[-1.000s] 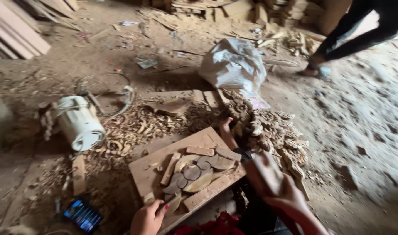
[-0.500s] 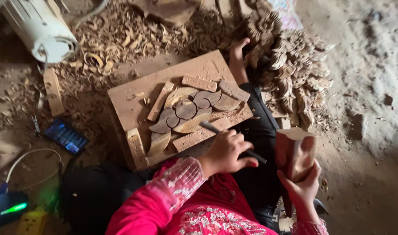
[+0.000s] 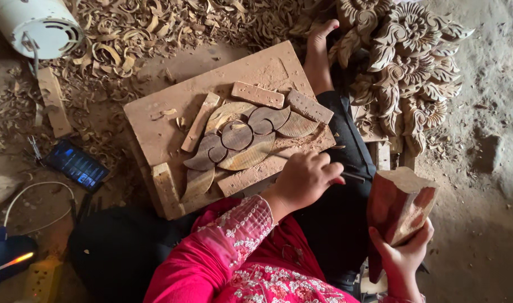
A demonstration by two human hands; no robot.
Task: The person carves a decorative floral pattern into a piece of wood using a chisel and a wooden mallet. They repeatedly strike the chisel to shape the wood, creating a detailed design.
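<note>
A flat wooden board (image 3: 155, 118) lies on the floor in front of me. On it sits a dark carved leaf-shaped piece (image 3: 239, 137), hemmed in by several wooden strips. My left hand (image 3: 304, 179), in a pink embroidered sleeve, rests at the board's near right edge, shut on a thin dark chisel (image 3: 355, 177) whose end sticks out to the right. My right hand (image 3: 402, 255) grips a chunky reddish wooden mallet block (image 3: 399, 205), held upright to the right of the board and clear of it.
My bare foot (image 3: 318, 50) rests by the board's far right corner. Carved wooden flowers (image 3: 408, 62) are piled at the right. Wood shavings (image 3: 138, 28) and a white cylinder (image 3: 40, 22) lie beyond, a phone (image 3: 77, 164) and a blue lit device (image 3: 9, 258) at left.
The view has dropped from the wider workshop floor to close over the board. My left hand has settled at the board's near edge with the chisel; my right hand holds the mallet slightly lower.
</note>
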